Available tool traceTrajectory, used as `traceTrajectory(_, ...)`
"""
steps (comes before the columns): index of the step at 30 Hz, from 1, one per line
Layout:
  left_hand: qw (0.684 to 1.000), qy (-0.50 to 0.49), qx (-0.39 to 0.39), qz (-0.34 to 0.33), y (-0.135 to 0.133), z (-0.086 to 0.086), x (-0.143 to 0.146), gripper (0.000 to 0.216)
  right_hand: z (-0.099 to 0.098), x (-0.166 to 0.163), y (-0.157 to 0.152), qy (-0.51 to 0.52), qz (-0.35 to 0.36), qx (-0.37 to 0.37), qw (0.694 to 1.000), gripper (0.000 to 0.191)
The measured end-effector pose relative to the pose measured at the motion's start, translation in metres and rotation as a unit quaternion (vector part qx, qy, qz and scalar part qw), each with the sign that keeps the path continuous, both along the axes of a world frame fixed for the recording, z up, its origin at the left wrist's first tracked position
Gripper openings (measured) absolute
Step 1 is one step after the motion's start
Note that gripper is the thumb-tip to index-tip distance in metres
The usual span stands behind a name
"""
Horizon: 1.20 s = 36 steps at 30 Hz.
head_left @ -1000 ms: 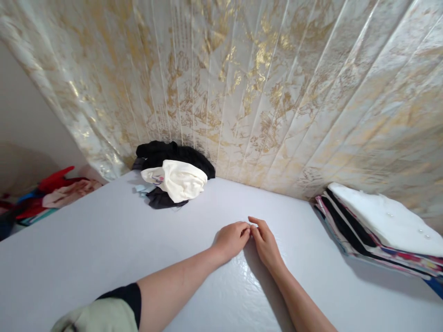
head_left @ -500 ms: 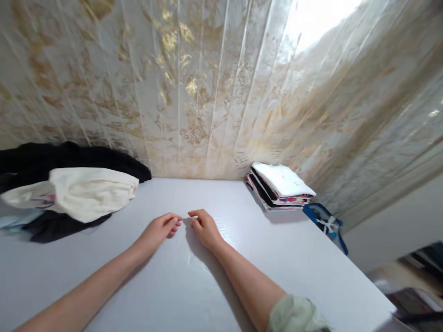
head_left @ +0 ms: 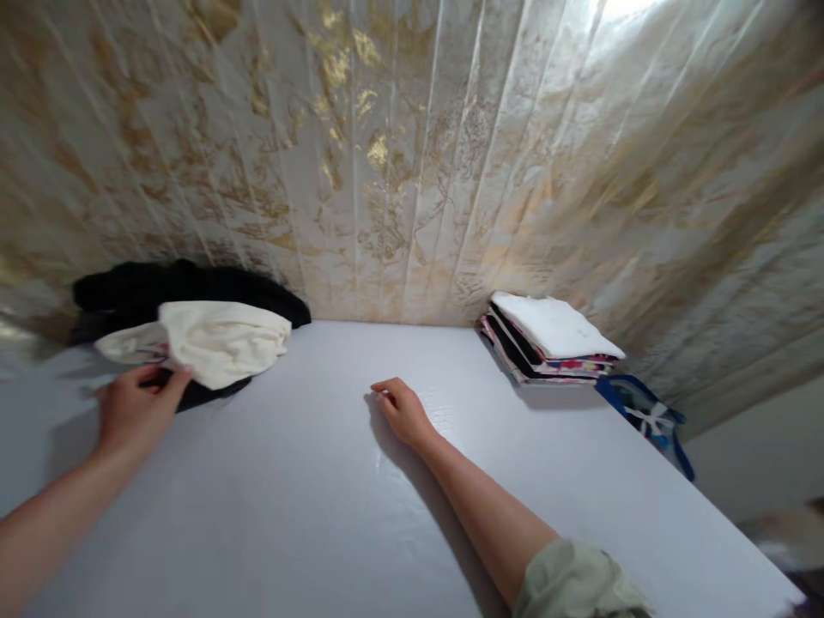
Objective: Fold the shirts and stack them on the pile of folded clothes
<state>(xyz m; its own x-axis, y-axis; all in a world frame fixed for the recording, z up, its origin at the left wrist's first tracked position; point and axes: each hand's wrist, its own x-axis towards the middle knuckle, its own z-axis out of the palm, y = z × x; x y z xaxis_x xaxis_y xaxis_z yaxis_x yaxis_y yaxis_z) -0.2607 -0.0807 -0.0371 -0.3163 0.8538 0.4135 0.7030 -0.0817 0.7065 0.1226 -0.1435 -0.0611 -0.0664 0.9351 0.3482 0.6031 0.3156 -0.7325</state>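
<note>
Crumpled cream cloth [head_left: 222, 339], purple-marked

Before me on the table [head_left: 309, 498], a heap of clothes [head_left: 225, 335] lies far left, my left hand [head_left: 135, 403] at its near edge. A stack of folded clothes [head_left: 554, 330] sits far right, my right hand [head_left: 404, 414] between the two; behind everything hangs a curtain [head_left: 386, 172].

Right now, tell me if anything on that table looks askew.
Nothing looks spilled or damaged. The cream cloth and black fabric by the left hand look untidy: they lie crumpled together, unlike the folded stack on the right.
</note>
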Motion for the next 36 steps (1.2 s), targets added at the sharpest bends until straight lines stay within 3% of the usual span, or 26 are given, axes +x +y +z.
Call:
traceTrajectory(1,0.999,0.015,0.004,0.051,0.002,0.009,0.005,0.033,-0.001,0.000,0.000,0.004,0.002,0.001,1.000,0.027)
traceTrajectory(2,0.998,0.031,0.006,0.059,0.004,0.018,0.011,0.029,-0.002,0.001,0.000,0.011,0.005,0.004,1.000,0.026)
traceTrajectory(5,0.996,0.057,0.040,0.056,0.009,0.044,0.033,0.023,-0.003,0.000,0.000,0.029,0.018,0.008,0.999,0.025)
traceTrajectory(7,0.989,0.077,0.124,0.025,0.004,0.058,0.056,0.019,-0.002,0.000,0.000,0.049,0.022,-0.007,0.999,0.026)
traceTrajectory(9,0.981,0.085,0.159,-0.067,-0.011,0.065,0.088,0.018,0.000,0.001,0.002,0.088,0.019,-0.035,0.995,0.031)
traceTrajectory(11,0.964,0.088,0.113,-0.224,-0.034,0.064,0.126,0.017,0.002,0.003,0.003,0.158,0.014,-0.073,0.985,0.042)
traceTrajectory(12,0.939,0.106,0.072,-0.320,-0.048,0.060,0.144,0.017,0.004,0.006,0.004,0.199,0.007,-0.090,0.976,0.048)
traceTrajectory(14,0.859,0.165,-0.035,-0.484,-0.072,0.050,0.174,0.014,0.006,0.012,0.006,0.269,-0.019,-0.115,0.956,0.057)
traceTrajectory(15,0.823,0.178,-0.080,-0.534,-0.082,0.044,0.185,0.015,0.007,0.015,0.007,0.292,-0.034,-0.123,0.948,0.060)
traceTrajectory(16,0.814,0.177,-0.094,-0.545,-0.090,0.038,0.192,0.016,0.008,0.019,0.007,0.305,-0.051,-0.127,0.943,0.062)
traceTrajectory(19,0.838,0.154,-0.085,-0.517,-0.100,0.024,0.197,0.021,0.009,0.027,0.008,0.287,-0.072,-0.126,0.947,0.059)
traceTrajectory(22,0.859,0.130,-0.067,-0.491,-0.099,0.015,0.192,0.021,0.010,0.029,0.009,0.195,-0.065,-0.110,0.972,0.052)
traceTrajectory(26,0.862,0.130,-0.049,-0.488,-0.098,0.005,0.191,0.016,0.015,0.023,0.005,0.090,-0.005,-0.141,0.986,0.052)
traceTrajectory(30,0.863,0.138,-0.036,-0.485,-0.101,0.002,0.193,0.016,0.042,0.029,-0.002,0.128,0.068,-0.171,0.975,0.039)
traceTrajectory(32,0.872,0.148,-0.035,-0.465,-0.101,0.001,0.192,0.025,0.066,0.046,-0.005,0.208,0.003,-0.150,0.967,0.038)
traceTrajectory(34,0.894,0.165,-0.052,-0.414,-0.099,-0.001,0.190,0.035,0.089,0.069,-0.007,0.310,-0.097,-0.053,0.944,0.038)
traceTrajectory(36,0.915,0.180,-0.073,-0.355,-0.095,-0.003,0.188,0.037,0.106,0.090,-0.009,0.371,-0.146,0.021,0.917,0.033)
